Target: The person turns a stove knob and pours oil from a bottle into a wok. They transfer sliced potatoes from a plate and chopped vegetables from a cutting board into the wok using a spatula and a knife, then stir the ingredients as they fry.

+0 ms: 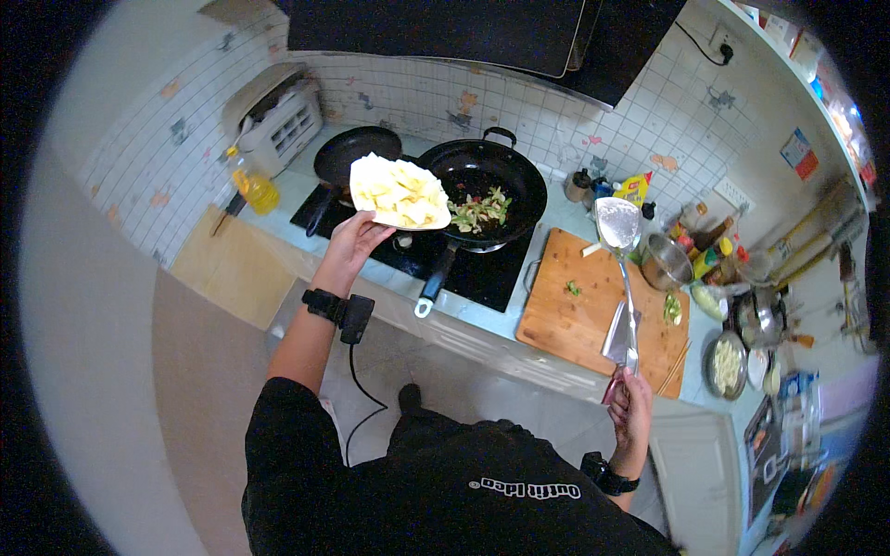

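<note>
My left hand (358,240) grips the near edge of a plate heaped with pale yellow food pieces (400,191). The plate (432,224) is held over the stove, just left of a black wok (525,174). Inside the wok lies a small heap of chopped greenish-white vegetables (480,210), with darker bits around it. In my right hand (633,406) is the handle of a metal wok spatula (628,278). Its blade is raised at the far side of the wooden cutting board (556,299). A cleaver (615,333) on the board is partly hidden behind the spatula.
The wok's handle (437,274) juts over the counter's front edge. A frying pan (354,156) sits on the left of the black gas stove (500,278). An oil bottle (257,191) stands further left. Chopsticks (674,368), a metal pot (666,260) and a bowl of pale shreds (726,365) are at right.
</note>
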A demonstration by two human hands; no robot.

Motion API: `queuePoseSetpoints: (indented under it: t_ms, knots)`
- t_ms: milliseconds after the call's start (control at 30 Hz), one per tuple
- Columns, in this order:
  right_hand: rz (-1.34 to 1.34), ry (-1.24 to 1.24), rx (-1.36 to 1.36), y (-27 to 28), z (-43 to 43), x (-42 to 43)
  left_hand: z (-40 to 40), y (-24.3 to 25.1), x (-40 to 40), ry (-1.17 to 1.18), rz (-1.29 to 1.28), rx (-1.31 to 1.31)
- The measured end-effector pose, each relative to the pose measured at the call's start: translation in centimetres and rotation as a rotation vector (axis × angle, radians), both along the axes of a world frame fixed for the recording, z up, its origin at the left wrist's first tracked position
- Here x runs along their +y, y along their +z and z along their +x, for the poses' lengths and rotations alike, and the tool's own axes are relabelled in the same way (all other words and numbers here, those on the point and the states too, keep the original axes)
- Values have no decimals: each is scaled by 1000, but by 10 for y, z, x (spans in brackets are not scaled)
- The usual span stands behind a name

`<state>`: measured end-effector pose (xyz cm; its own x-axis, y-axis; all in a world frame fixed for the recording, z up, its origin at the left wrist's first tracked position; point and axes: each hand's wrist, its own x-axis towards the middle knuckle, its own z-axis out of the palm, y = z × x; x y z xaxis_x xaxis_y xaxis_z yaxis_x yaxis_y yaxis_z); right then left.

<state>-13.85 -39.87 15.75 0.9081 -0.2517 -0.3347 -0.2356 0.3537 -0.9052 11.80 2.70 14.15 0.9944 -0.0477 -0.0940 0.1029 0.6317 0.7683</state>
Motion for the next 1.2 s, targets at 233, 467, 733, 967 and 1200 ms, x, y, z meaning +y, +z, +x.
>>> queuePoseSetpoints:
  t_ms: [233,467,733,967,1200]
  knots:
    - [-42,-199,17,15,-12,92,102,-4,13,-188,267,102]
    - [-32,-410,21,15,-26,118,161,0,19,-300,480,101]
    - [-46,-433,24,18,-37,111,165,42,11,-368,565,39]
    - [-83,-341,107,33,-25,104,136,40,-2,-405,423,59]
    - [-773,87,-191,24,74,128,111,26,-12,-436,431,-58]
